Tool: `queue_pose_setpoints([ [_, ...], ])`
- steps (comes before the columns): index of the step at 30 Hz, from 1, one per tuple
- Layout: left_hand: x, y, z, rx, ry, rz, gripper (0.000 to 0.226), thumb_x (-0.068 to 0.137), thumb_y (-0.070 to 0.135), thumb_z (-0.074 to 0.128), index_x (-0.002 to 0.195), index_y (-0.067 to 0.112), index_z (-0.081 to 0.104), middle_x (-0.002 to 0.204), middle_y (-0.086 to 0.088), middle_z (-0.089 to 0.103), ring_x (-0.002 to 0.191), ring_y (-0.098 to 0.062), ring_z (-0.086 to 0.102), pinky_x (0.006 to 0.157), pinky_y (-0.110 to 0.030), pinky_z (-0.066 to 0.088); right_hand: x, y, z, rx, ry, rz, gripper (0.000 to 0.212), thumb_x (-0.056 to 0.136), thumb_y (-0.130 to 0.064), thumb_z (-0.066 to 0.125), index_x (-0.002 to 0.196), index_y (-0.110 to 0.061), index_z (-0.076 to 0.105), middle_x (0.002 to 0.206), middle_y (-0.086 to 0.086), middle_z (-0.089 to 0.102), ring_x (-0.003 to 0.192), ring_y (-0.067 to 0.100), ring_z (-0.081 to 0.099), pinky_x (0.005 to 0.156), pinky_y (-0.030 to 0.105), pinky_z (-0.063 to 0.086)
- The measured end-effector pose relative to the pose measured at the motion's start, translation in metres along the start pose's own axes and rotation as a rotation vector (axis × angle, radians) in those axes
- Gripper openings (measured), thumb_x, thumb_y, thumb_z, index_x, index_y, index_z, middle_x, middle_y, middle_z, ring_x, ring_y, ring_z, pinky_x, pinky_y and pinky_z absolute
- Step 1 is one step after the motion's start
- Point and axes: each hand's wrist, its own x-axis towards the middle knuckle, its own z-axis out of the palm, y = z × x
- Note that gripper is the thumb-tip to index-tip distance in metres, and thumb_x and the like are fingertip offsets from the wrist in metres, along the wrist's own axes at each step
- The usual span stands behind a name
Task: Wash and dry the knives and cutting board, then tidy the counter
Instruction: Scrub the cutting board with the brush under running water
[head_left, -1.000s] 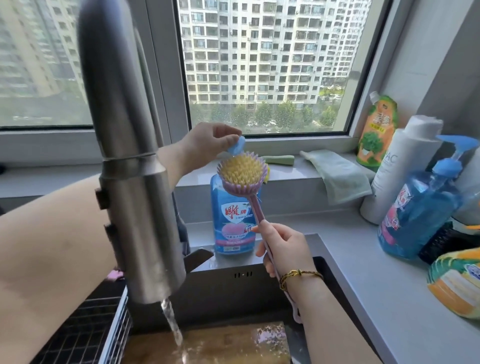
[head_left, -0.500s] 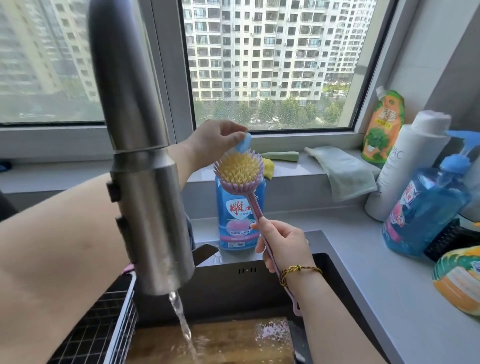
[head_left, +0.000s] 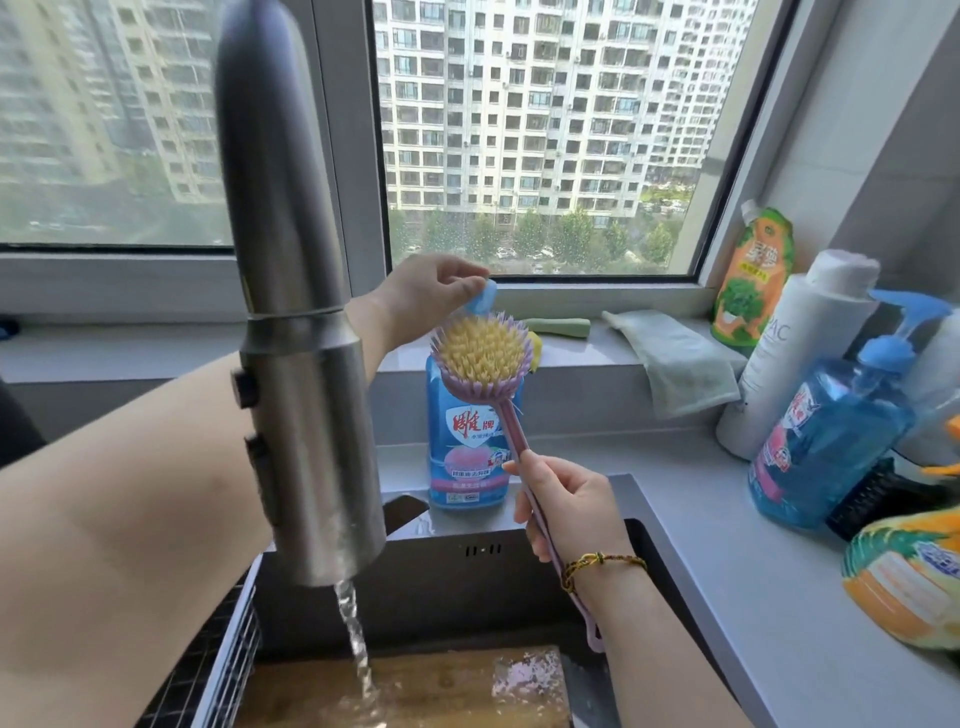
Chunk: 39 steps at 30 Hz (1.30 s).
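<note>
My right hand (head_left: 569, 506) grips the pink handle of a dish brush, whose yellow bristle head (head_left: 483, 354) is held up in front of a blue dish soap bottle (head_left: 467, 457) behind the sink. My left hand (head_left: 428, 299) rests on the bottle's blue pump top (head_left: 482, 300), fingers curled over it, right above the bristles. A wooden cutting board (head_left: 447, 686) lies wet in the sink below, with water running onto it from the steel faucet (head_left: 301, 332). A dark knife blade (head_left: 589, 691) lies by the board's right edge.
A wire rack (head_left: 223, 670) sits in the sink's left part. On the grey counter at right stand a blue pump bottle (head_left: 831, 447), a white bottle (head_left: 789, 364), an orange pouch (head_left: 753, 280) and a yellow-orange bag (head_left: 909, 577). A green cloth (head_left: 680, 358) hangs over the windowsill.
The hands, brush and bottle keep their pose. My view has shifted slightly, and more of the wet cutting board shows under the running water.
</note>
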Motion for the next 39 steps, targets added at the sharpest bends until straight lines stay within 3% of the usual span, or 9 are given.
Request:
queue_pose_setpoints([
  [10,-0.003,0.003,-0.002,-0.036,-0.027,-0.028,0.035,0.099,0.020,0.038,0.131,0.011,0.050,0.132,-0.007,0.051,0.107,-0.011,0.043,0.080,-0.014,0.030,-0.032,0.006,-0.025,-0.092,0.054,0.056,0.022,0.092,-0.027,0.048,0.077,-0.020,0.061,0.049,-0.003,0.052,0.032,0.004,0.041,0.034,0.014,0.036],
  [13,-0.015,0.003,0.002,-0.186,0.115,-0.048,0.038,0.101,0.017,0.030,0.135,0.006,0.044,0.132,-0.011,0.051,0.094,-0.011,0.051,0.073,-0.011,0.038,-0.050,0.016,-0.035,-0.112,0.101,0.137,0.018,0.093,-0.025,0.048,0.082,-0.019,0.061,0.055,0.001,0.054,0.034,0.006,0.041,0.036,0.016,0.036],
  [17,-0.050,-0.006,0.011,-0.383,0.258,-0.104,0.033,0.099,0.003,0.028,0.124,-0.009,0.047,0.101,-0.014,0.055,0.067,-0.001,0.049,0.056,-0.002,0.042,-0.081,0.039,-0.040,-0.148,0.135,0.227,0.016,0.094,-0.017,0.048,0.083,-0.020,0.059,0.060,0.003,0.055,0.036,0.009,0.039,0.036,0.017,0.035],
  [22,-0.111,-0.037,-0.001,-0.484,0.287,-0.287,0.026,0.096,-0.001,0.035,0.082,0.013,0.053,0.071,0.000,0.055,0.074,-0.014,0.057,0.052,-0.009,0.042,-0.126,0.071,-0.059,-0.240,0.163,0.271,0.020,0.091,-0.006,0.050,0.078,-0.018,0.060,0.058,0.004,0.054,0.028,0.004,0.038,0.033,0.015,0.031],
  [24,-0.155,-0.052,0.003,-0.345,0.361,-0.305,0.023,0.092,-0.004,0.040,0.085,0.009,0.057,0.067,0.002,0.051,0.061,-0.008,0.055,0.053,-0.010,0.040,-0.143,0.083,-0.070,-0.298,0.195,0.267,0.023,0.090,-0.003,0.050,0.074,-0.019,0.059,0.056,0.002,0.053,0.029,0.002,0.038,0.035,0.015,0.031],
  [27,-0.219,-0.066,0.026,-0.448,0.418,-0.425,0.023,0.093,-0.003,0.039,0.103,0.006,0.058,0.074,0.001,0.058,0.079,-0.020,0.057,0.065,-0.020,0.044,-0.160,0.098,-0.084,-0.441,0.229,0.243,0.027,0.089,-0.006,0.051,0.071,-0.024,0.058,0.056,-0.003,0.053,0.044,0.009,0.043,0.050,0.023,0.034],
  [30,-0.276,-0.070,0.073,-0.507,0.308,-0.600,0.022,0.093,-0.005,0.039,0.096,0.006,0.059,0.075,-0.004,0.060,0.071,-0.017,0.059,0.066,-0.023,0.045,-0.171,0.099,-0.098,-0.518,0.283,0.217,0.013,0.090,-0.011,0.052,0.085,-0.016,0.063,0.061,-0.004,0.057,0.056,0.017,0.050,0.059,0.029,0.042],
  [34,-0.320,-0.068,0.129,-0.563,-0.074,-0.875,0.023,0.095,0.000,0.040,0.087,0.006,0.061,0.074,-0.007,0.063,0.065,-0.016,0.059,0.059,-0.025,0.048,-0.176,0.093,-0.127,-0.613,0.364,0.160,0.018,0.091,-0.013,0.052,0.101,-0.009,0.066,0.071,0.005,0.062,0.078,0.027,0.058,0.069,0.029,0.040],
  [39,-0.303,-0.066,0.188,-0.493,-0.262,-0.944,0.023,0.098,0.006,0.038,0.107,0.004,0.059,0.083,-0.007,0.061,0.077,-0.019,0.058,0.072,-0.025,0.047,-0.174,0.097,-0.158,-0.580,0.335,0.196,0.021,0.090,-0.007,0.051,0.103,-0.001,0.066,0.087,0.010,0.062,0.084,0.021,0.053,0.075,0.024,0.037],
])
